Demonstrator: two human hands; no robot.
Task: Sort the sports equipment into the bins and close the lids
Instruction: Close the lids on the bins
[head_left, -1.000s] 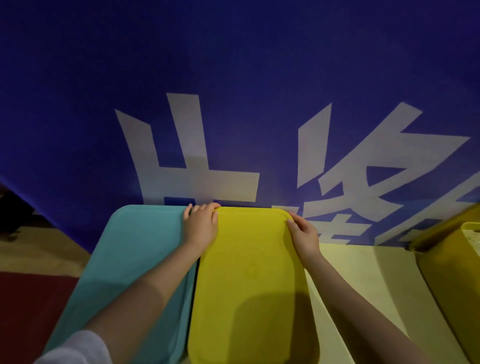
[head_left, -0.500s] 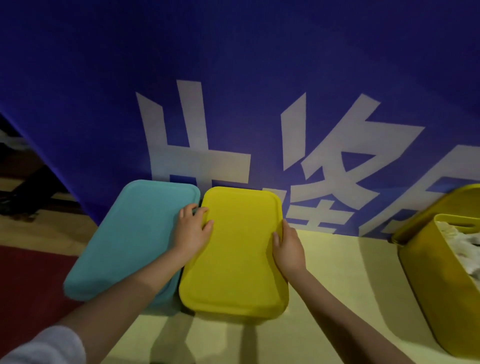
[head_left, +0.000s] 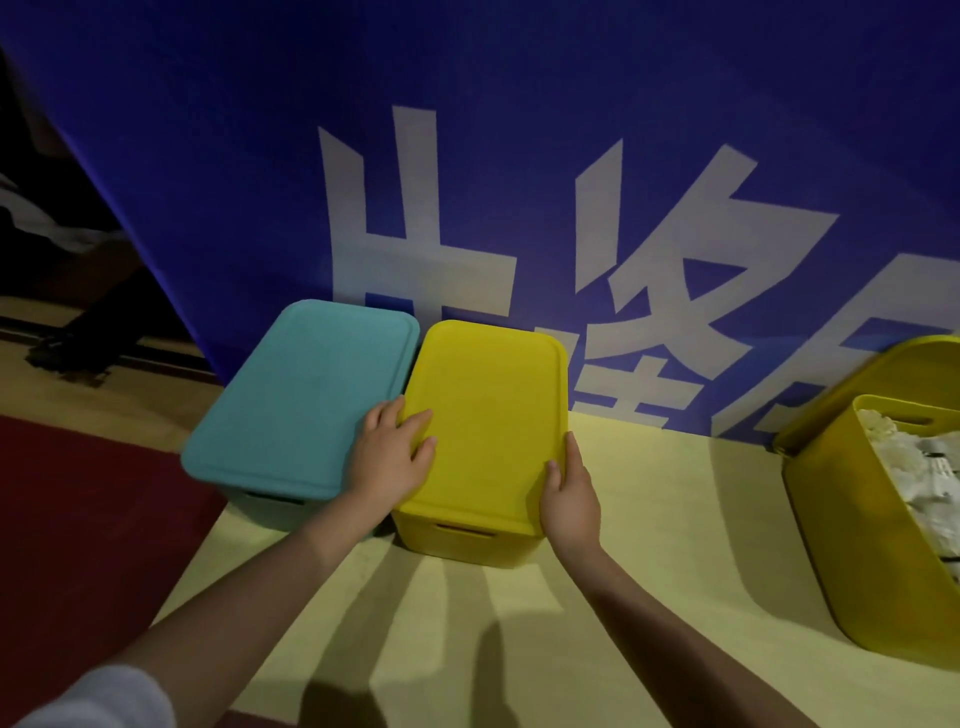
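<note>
While your left hand lies with straight fingers flat on the left edge of the yellow lid, your right hand cups the lid's right edge, thumb on top and fingers over the rim. That lid sits on the yellow bin, just beside the teal bin with its teal lid already on. If you press only near the front, the far corners may stay unseated and spring up; I cannot tell from here whether they have caught. Your left hand also sits between the two lids, so a hard push could nudge the teal one. The open yellow bin at the right still needs its lid. Compared with a moment ago, both hands have slid from the lid's far corners toward its near half, and your head has pulled back, showing the bin fronts.
</note>
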